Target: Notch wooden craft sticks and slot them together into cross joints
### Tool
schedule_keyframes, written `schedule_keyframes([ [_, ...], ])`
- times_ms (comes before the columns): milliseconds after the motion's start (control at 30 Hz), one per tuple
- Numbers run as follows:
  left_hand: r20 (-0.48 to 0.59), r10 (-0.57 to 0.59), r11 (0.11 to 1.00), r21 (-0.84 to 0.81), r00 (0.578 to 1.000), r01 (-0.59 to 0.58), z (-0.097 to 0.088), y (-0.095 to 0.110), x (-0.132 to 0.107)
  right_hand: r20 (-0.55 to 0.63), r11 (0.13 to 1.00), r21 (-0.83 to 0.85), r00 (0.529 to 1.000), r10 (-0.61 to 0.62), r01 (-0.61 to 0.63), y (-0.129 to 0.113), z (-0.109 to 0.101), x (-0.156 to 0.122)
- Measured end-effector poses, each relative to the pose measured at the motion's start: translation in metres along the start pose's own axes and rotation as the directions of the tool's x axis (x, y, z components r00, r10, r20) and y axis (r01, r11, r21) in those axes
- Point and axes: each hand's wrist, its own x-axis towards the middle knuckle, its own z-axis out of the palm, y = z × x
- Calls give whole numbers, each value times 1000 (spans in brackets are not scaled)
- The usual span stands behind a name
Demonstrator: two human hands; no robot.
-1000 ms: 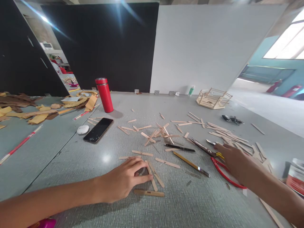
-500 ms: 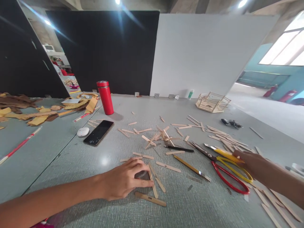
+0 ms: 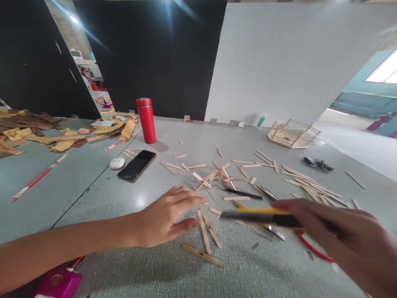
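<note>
My left hand (image 3: 172, 217) hovers over the table with its fingers stretched out and holds nothing. Just right of its fingertips, two popsicle sticks (image 3: 204, 231) lie side by side, and a third popsicle stick (image 3: 201, 255) with a dark mark lies below them. My right hand (image 3: 338, 231) is closed around a yellow and black utility knife (image 3: 263, 217), blurred by motion and pointing left. Beneath the knife lies a pencil-like craft knife (image 3: 276, 232), partly covered. The red handle of the scissors (image 3: 316, 248) shows under my right hand.
Several loose sticks (image 3: 313, 186) and a black pen (image 3: 243, 193) are spread across the table. Behind them stand a red flask (image 3: 146, 122) and a stick-built frame (image 3: 293, 134). A phone (image 3: 136, 166) and white earbud case (image 3: 117, 163) lie left. Scraps (image 3: 27, 130) are heaped far left.
My right hand has lifted the utility knife off the scissors and brought it left. My left hand has let go of the popsicle stick and risen, fingers straightened. The view has tilted down.
</note>
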Motion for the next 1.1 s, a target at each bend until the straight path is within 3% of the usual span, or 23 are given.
schedule_keyframes([
  [67,61,-27,998,-47,998,30,-8,10,10,203,980,51,959,-199,193,-31,11,0],
  [167,247,-75,967,-219,966,131,-11,23,21,298,964,160,921,-252,212,-67,25,8],
  [233,324,-77,938,-297,943,179,-10,27,25,343,962,273,932,-119,23,-78,35,13],
  [267,331,-72,930,-317,941,183,-9,28,27,373,921,377,926,-54,-98,-80,39,14],
  [333,300,-54,933,-324,952,155,-8,27,29,455,733,609,890,-9,-304,-80,50,12],
  [400,262,-29,944,-309,965,112,-6,25,31,514,568,722,855,-59,-395,-77,62,7],
  [433,242,-13,954,-288,970,84,-5,24,31,520,568,721,851,-68,-396,-76,67,4],
  [567,140,1,988,-153,990,20,-1,16,27,527,714,583,849,31,-388,-70,78,0],
  [700,29,-72,997,-24,997,73,3,0,8,597,608,559,782,177,-564,-50,70,6],
  [800,111,-23,1000,9,994,22,9,-11,-10,467,648,579,853,233,-494,-36,65,8],
  [867,208,35,999,25,977,-42,13,-14,-18,395,600,632,870,294,-490,-34,68,6],
  [967,369,89,989,75,925,-125,18,-12,-23,475,400,708,811,340,-582,-41,80,-1],
  [1000,404,93,987,83,910,-138,19,-10,-23,508,384,695,793,336,-608,-45,85,-4],
  [1100,419,99,989,63,903,-137,20,-7,-22,532,442,642,779,332,-627,-55,103,-18],
])
